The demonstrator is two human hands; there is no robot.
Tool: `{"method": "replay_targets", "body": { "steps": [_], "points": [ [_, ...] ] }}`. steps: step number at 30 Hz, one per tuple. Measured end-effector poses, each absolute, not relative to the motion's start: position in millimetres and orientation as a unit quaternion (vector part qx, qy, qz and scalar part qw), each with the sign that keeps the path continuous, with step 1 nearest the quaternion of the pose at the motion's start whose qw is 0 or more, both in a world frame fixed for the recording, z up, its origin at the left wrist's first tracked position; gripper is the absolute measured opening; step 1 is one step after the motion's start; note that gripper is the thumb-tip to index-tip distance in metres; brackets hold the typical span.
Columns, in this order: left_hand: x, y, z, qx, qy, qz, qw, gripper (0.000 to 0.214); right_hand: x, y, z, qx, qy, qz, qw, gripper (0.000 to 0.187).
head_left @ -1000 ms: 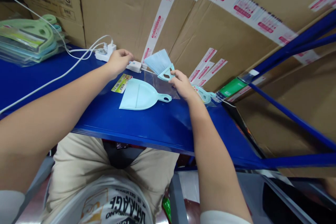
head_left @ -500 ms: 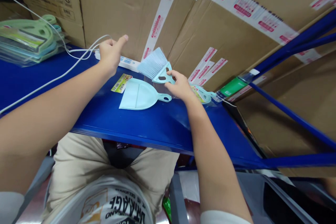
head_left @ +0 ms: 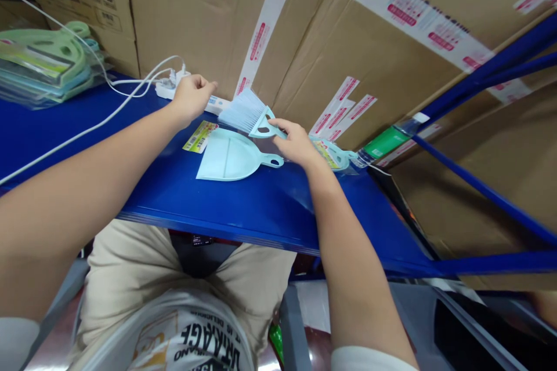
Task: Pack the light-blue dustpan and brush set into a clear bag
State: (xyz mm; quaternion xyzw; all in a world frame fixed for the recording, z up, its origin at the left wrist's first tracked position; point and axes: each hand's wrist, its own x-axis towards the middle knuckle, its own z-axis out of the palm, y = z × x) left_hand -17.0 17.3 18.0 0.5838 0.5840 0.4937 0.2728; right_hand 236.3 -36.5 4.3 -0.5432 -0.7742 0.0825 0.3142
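Note:
My right hand (head_left: 295, 140) grips a light blue hand brush (head_left: 256, 117) by its handle. The pale bristles point left, above the dustpan and beside the power strip. Below the brush, a matching light blue dustpan (head_left: 230, 156) lies on the blue shelf, its handle to the right. A yellow-green label card (head_left: 201, 137) rests at the dustpan's upper left. My left hand (head_left: 194, 97) is closed in front of the white power strip (head_left: 216, 105), apart from the brush. Its fingers are curled, and anything between them is hidden.
Packaged green and blue dustpan sets (head_left: 47, 66) are stacked at the left. White cables (head_left: 108, 122) cross the blue shelf (head_left: 243, 214). Another packaged set (head_left: 333, 155) and a green-labelled bottle (head_left: 389, 140) lie to the right. Large cardboard boxes (head_left: 195, 6) stand behind.
The brush has tilted and shifted slightly left and down in my right hand. My left hand has moved right and down a little, its raised thumb folding toward the fingers. The dustpan stays put.

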Motion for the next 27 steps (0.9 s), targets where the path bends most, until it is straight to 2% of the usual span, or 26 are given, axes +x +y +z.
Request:
{"method": "replay_targets", "body": {
  "steps": [6,11,16,22,27],
  "points": [
    [-24.2,26.5,6.1,0.671,0.571,0.434,0.189,0.007,249.9,-31.3,1.6,-0.652,-0.710,0.080,0.256,0.044],
    [-27.5,26.8,2.0,0.712,0.576,0.371,0.153,0.024,253.6,-30.5,1.6,-0.706,-0.677,0.087,0.189,0.039],
    [-28.2,30.9,-2.1,0.730,0.571,0.352,0.135,0.033,256.0,-30.2,1.6,-0.699,-0.684,0.077,0.196,0.030],
    [-25.0,24.0,3.5,0.725,0.571,0.358,0.142,0.059,253.7,-33.5,2.4,-0.699,-0.683,0.102,0.188,0.017],
    [-23.8,25.0,-1.0,0.731,0.572,0.344,0.143,0.069,248.8,-32.6,6.1,-0.707,-0.647,0.057,0.280,0.015]
  ]
}}
